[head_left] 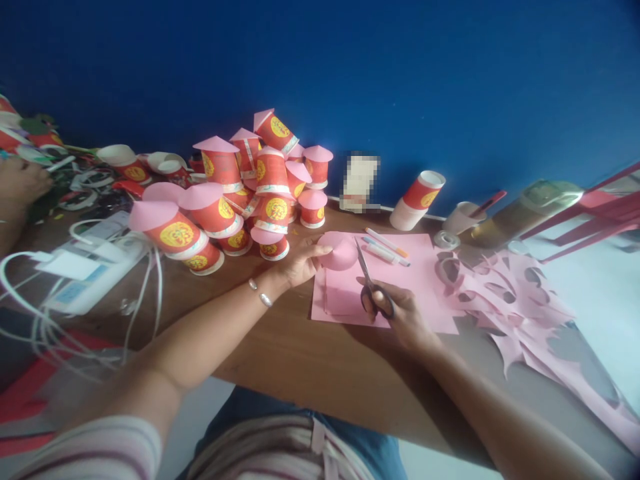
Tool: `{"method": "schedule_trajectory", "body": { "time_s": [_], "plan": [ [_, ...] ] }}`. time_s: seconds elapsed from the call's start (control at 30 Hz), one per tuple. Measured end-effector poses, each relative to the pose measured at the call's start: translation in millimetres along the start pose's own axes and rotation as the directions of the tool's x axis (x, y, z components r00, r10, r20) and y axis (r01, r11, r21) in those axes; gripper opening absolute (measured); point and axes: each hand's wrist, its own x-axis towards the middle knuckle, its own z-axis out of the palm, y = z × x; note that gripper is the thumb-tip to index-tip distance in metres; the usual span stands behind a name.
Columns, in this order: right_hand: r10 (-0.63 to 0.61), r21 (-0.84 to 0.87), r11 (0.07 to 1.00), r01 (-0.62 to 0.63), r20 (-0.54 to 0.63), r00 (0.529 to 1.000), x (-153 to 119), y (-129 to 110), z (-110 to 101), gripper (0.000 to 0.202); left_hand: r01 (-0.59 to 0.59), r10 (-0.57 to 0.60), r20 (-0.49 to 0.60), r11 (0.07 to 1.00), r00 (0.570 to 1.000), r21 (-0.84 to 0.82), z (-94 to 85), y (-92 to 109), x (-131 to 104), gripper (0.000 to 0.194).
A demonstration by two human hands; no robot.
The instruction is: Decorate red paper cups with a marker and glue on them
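Between thumb and fingers, my left hand (301,262) pinches a round piece of pink paper (343,251). My right hand (400,313) has its fingers through the dark handles of a pair of scissors (369,275). The blades point up and away, at the right edge of the round piece; whether they touch it I cannot tell. Beneath both hands lie pink paper sheets (420,287), and several pens (385,248) rest on them. Left of my left hand is a pile of red paper cups (277,211), many topped with pink paper cones (217,144).
Pink paper offcuts (530,313) spread over the table's right side. Behind stand stacked cups (419,200), a roll of tape (447,240) and a bottle (527,210). A white power strip (90,267) with cables lies at left. Another person's hand (25,180) is at the far left.
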Motion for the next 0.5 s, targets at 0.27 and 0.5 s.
{"method": "schedule_trajectory", "body": {
  "time_s": [0.27,0.5],
  "plan": [
    [0.009,0.002,1.000,-0.009,-0.008,1.000,0.1,-2.7,1.1,0.047,-0.011,0.011,0.020,1.000,1.000,0.005,3.9,2.5,0.1,0.026],
    [0.041,0.004,0.999,-0.041,-0.022,0.999,-1.0,-1.6,1.3,0.048,-0.011,0.011,0.001,1.000,1.000,-0.008,-0.2,0.8,1.1,0.023]
  ]
}}
